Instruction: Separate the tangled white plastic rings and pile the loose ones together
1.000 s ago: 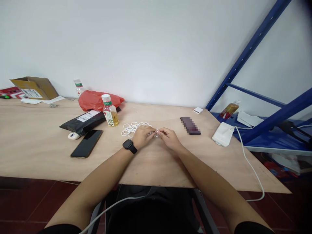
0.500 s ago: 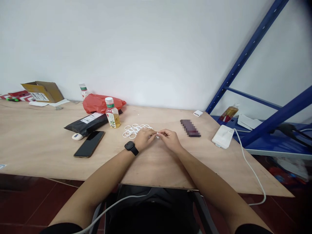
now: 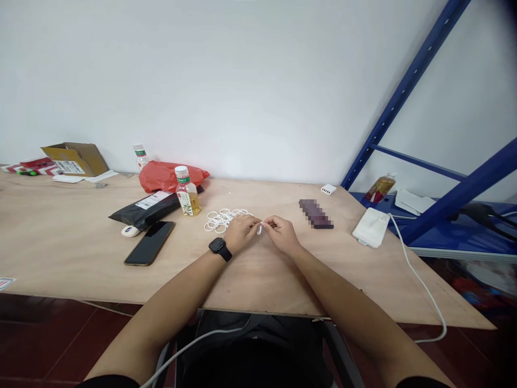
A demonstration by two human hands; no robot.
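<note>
My left hand [image 3: 240, 233], with a black watch [image 3: 218, 247] on its wrist, meets my right hand [image 3: 281, 234] just above the tabletop. Both are closed, with thumbs and fingertips pinching a small white ring [image 3: 259, 230] between them. Most of the ring is hidden by the fingers, and only a short loop hangs below them. Just left of my left hand lies a cluster of several white rings [image 3: 220, 221], overlapping flat on the wood; the hand covers part of the cluster.
Left of the rings stand a drink bottle [image 3: 188, 196], a red bag [image 3: 165, 175], a black parcel [image 3: 137, 211] and a phone [image 3: 150, 243]. To the right lie a pixelated dark object [image 3: 316, 214], a white power bank [image 3: 370, 227] with a cable, and a small white charger [image 3: 328, 189] near a blue rack [image 3: 407, 89].
The white loop has turned slightly between my fingertips and now hangs more upright. My hands stay almost in place, while the whole view has shifted a little.
</note>
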